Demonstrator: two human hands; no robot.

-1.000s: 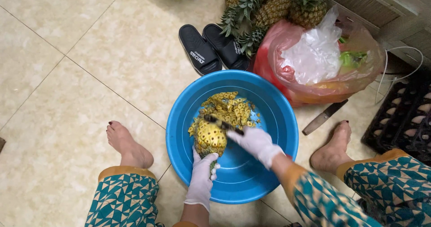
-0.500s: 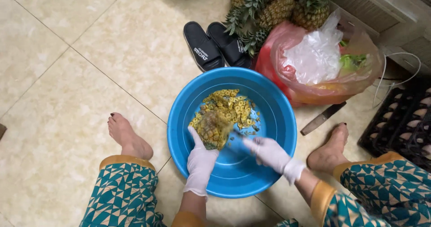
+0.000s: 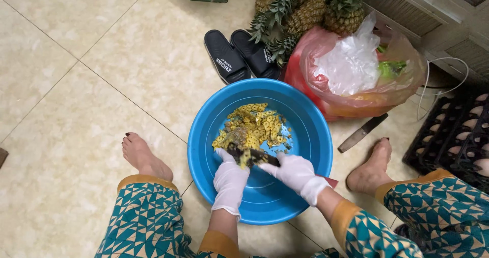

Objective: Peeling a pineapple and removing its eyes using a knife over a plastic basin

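The left hand (image 3: 230, 179), in a white glove, is wrapped around a half-peeled pineapple (image 3: 239, 145) from below, fingers closed on its near end, holding it over the blue basin (image 3: 316, 151). The right hand (image 3: 294, 170), also gloved, is closed on the handle of a dark knife (image 3: 252, 156), whose blade lies across the fruit's near side and points to the person's left. The pineapple sits low in the basin, just above a heap of yellow peel scraps (image 3: 257, 123); its long axis seems to run away from the person, though the hands and scraps hide which end is the crown. To peel well, I judge the blade should stay shallow under the rind and travel clear of the left fingers, the fruit being turned between cuts. Beyond the basin lie black slippers (image 3: 239, 56), whole pineapples (image 3: 305, 8), a red plastic bag (image 3: 356, 69) and a second knife (image 3: 362, 133) on the tiled floor (image 3: 76, 84).
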